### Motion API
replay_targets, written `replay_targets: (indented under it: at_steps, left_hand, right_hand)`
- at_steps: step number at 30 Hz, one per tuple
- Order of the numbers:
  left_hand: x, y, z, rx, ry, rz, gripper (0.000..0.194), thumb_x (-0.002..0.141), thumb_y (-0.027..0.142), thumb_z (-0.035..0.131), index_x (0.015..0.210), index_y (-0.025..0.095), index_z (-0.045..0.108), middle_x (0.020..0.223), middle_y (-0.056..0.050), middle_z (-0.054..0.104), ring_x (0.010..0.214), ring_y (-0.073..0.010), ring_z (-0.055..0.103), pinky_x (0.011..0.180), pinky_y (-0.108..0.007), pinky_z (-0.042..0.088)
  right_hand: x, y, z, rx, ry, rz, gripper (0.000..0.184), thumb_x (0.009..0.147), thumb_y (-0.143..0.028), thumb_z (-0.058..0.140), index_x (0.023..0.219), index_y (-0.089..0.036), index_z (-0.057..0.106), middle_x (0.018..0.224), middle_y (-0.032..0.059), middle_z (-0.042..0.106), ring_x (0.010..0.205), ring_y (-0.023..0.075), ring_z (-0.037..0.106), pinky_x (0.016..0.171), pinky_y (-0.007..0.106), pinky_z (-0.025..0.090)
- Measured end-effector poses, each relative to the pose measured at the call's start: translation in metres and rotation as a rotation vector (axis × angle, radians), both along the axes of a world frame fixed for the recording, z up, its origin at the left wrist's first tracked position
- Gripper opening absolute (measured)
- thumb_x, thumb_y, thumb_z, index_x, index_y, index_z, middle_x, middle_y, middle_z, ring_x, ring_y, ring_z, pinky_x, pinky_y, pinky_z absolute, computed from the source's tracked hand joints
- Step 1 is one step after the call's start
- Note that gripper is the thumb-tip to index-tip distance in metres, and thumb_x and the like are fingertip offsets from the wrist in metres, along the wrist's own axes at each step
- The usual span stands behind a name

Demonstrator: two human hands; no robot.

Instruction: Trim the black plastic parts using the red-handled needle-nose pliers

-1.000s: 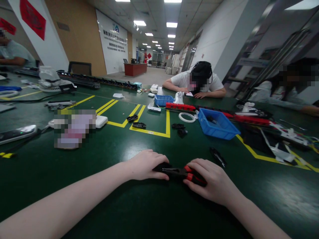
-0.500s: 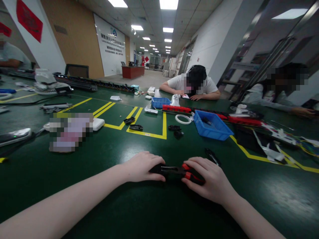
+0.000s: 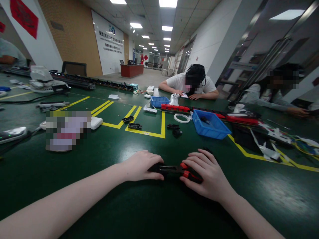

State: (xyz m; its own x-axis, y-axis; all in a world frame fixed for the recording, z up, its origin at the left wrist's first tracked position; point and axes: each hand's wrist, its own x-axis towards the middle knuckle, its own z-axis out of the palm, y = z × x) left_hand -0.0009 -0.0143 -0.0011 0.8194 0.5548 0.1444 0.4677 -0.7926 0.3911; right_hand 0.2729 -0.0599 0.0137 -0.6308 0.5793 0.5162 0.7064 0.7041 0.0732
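Both hands worked low over the near part of the green desk (image 3: 139,212). Left hand (image 3: 144,166) pinched a dark part (image 3: 154,167) between thumb and fingers; most of it was hidden in the grip. Right hand (image 3: 208,174) lay around the red-and-black handles of the pliers (image 3: 185,171), fingers over the top, thumb below. Pliers lay between the two hands, nose toward the left, meeting the dark part or just beside it. Whether the jaws bit on it: could not tell.

Step in hand, as judged: lining the plier nose up with the part. Next move seemed to call for a steady left hold, the nose seated squarely, then an even squeeze from the right. Handles looked somewhat parted, so there was likely room to close.

Nearby: another black piece (image 3: 209,152) partly hidden behind the right hand; two black clips (image 3: 135,126) by the yellow tape (image 3: 163,124); blue bin (image 3: 210,132) beyond the right hand. Across the desk, a person (image 3: 208,84) bent over a small lit device.
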Motion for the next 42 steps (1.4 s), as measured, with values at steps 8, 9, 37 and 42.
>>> replay_targets:
  at_steps: [8, 9, 37, 42]
  left_hand:
    - [0.0004, 0.0002, 0.0008, -0.005, 0.009, 0.008, 0.039, 0.090, 0.054, 0.062, 0.111, 0.021, 0.059, 0.098, -0.004, 0.069, 0.085, -0.0213, 0.066, 0.077, -0.031, 0.046]
    - [0.0004, 0.0001, 0.0009, -0.001, 0.011, 0.010, 0.039, 0.090, 0.054, 0.062, 0.110, 0.021, 0.060, 0.098, -0.004, 0.069, 0.085, -0.0215, 0.066, 0.077, -0.032, 0.046]
    - [0.0007, 0.0001, 0.0007, 0.048, 0.011, -0.013, 0.039, 0.089, 0.052, 0.064, 0.111, 0.021, 0.058, 0.099, -0.002, 0.069, 0.084, -0.0212, 0.065, 0.073, -0.030, 0.044]
    - [0.0003, 0.0011, -0.0018, 0.046, -0.004, -0.021, 0.039, 0.089, 0.052, 0.065, 0.111, 0.021, 0.058, 0.099, -0.002, 0.069, 0.085, -0.0212, 0.066, 0.074, -0.031, 0.044]
  right_hand:
    - [-0.0021, -0.0007, 0.0017, -0.017, -0.011, 0.010, 0.026, 0.080, -0.041, 0.070, 0.097, -0.021, 0.066, 0.089, 0.0044, 0.073, 0.093, 0.0247, 0.067, 0.101, 0.051, 0.042]
    - [-0.0024, -0.0008, 0.0017, -0.019, -0.015, 0.015, 0.026, 0.080, -0.041, 0.069, 0.098, -0.021, 0.066, 0.089, 0.0046, 0.073, 0.092, 0.0244, 0.067, 0.101, 0.052, 0.042]
    - [-0.0069, -0.0030, 0.0013, -0.144, -0.015, 0.011, 0.024, 0.085, -0.037, 0.063, 0.097, -0.016, 0.065, 0.088, 0.0098, 0.070, 0.076, 0.0208, 0.064, 0.066, 0.035, 0.053]
    - [-0.0067, -0.0037, 0.0005, -0.140, -0.021, 0.006, 0.025, 0.086, -0.038, 0.062, 0.096, -0.015, 0.065, 0.087, 0.0097, 0.070, 0.076, 0.0205, 0.063, 0.066, 0.034, 0.052]
